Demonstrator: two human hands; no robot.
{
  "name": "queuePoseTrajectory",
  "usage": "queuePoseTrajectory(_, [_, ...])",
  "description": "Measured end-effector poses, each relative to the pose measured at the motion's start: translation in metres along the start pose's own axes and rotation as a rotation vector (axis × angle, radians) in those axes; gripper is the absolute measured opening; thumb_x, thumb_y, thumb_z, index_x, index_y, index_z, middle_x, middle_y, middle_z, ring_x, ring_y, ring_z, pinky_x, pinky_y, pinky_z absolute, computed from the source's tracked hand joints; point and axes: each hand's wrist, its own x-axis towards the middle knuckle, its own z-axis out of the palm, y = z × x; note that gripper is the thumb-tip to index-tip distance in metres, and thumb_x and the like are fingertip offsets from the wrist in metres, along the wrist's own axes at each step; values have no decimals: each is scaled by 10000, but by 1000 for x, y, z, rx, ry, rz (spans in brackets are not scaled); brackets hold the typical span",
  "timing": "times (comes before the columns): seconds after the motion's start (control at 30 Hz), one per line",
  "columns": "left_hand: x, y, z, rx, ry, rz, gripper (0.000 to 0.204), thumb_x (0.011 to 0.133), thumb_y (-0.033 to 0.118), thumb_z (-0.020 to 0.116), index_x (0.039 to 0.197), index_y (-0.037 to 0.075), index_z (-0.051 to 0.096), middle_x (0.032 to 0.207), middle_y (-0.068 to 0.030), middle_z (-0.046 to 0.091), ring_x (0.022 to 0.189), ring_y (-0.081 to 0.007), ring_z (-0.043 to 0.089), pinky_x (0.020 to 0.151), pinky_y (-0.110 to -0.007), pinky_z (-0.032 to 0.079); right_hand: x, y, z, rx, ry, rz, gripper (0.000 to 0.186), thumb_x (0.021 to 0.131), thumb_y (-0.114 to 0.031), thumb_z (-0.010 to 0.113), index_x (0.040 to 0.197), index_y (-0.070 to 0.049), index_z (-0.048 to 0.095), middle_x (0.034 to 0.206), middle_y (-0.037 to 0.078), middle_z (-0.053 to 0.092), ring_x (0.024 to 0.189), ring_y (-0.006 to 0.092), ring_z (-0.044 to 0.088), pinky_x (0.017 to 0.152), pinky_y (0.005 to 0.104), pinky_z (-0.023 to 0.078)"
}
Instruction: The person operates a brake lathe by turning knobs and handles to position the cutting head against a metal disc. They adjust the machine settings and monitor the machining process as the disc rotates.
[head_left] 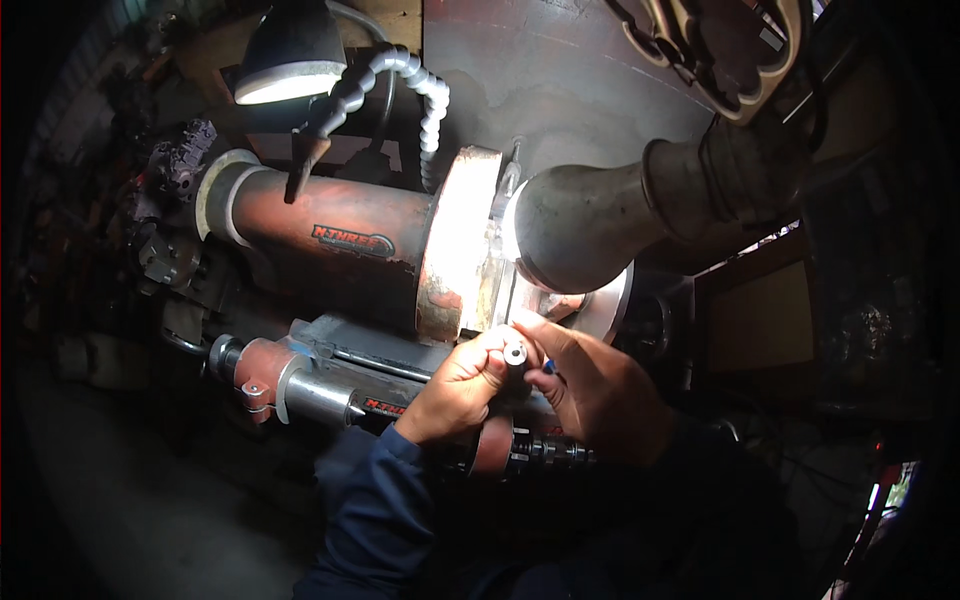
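Observation:
Low in the middle, my left hand (pixel 455 390) pinches a small silver cylindrical part (pixel 516 354) with a dark hole in its end. My right hand (pixel 605 395) is closed beside it, its upper fingers at that part and its thumb near a small blue-tipped item (pixel 550 367), too small to name. Just above both hands is a large, brightly lit wheel (pixel 448 280) on a red-and-grey cylindrical housing (pixel 330 210). A rounded metal hood (pixel 575 225) sits to its right. Whether my fingertips touch the machine behind them I cannot tell.
A black work lamp (pixel 288 45) and a segmented coolant hose (pixel 400 62) hang at the upper left. A steel shaft with a red clamp (pixel 262 372) lies at the lower left. A tan looped fixture (pixel 740 60) is at the upper right, a board (pixel 755 320) at the right.

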Motion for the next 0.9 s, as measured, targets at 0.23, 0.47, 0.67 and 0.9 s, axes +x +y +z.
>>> queuePoseTrajectory(0.23, [0, 10, 8, -122, 64, -94, 499, 1038, 447, 418, 1160, -10, 576, 1084, -87, 634, 1018, -174, 612, 957, -318, 468, -3, 1, 4, 142, 220, 61, 286, 904, -51, 688, 1168, -27, 580, 938, 165, 629, 807, 313, 668, 685, 387, 551])
queuePoseTrajectory(0.47, [-2, 7, 5, -227, 66, -109, 504, 1033, 449, 406, 1166, -9, 569, 1072, -113, 633, 1000, -216, 645, 934, -361, 506, -3, 3, 8, 127, 237, 32, 231, 926, -84, 691, 1130, -21, 601, 918, 96, 613, 776, 173, 652, 694, 310, 535])
queuePoseTrajectory(0.67, [-3, 5, 4, -219, 72, -109, 499, 1035, 446, 408, 1155, -14, 561, 1072, -121, 622, 988, -219, 641, 923, -365, 512, -2, 0, 6, 120, 220, 39, 239, 922, -89, 693, 1131, -18, 599, 910, 98, 606, 787, 187, 654, 693, 314, 534])
queuePoseTrajectory(0.9, [4, 3, 4, -352, 13, -41, 462, 1039, 426, 407, 1120, -11, 533, 1022, -138, 570, 972, -252, 611, 910, -421, 529, -6, -2, 4, 244, 225, 2, 253, 927, 23, 597, 1174, -2, 547, 983, 184, 589, 808, 299, 664, 727, 355, 557])
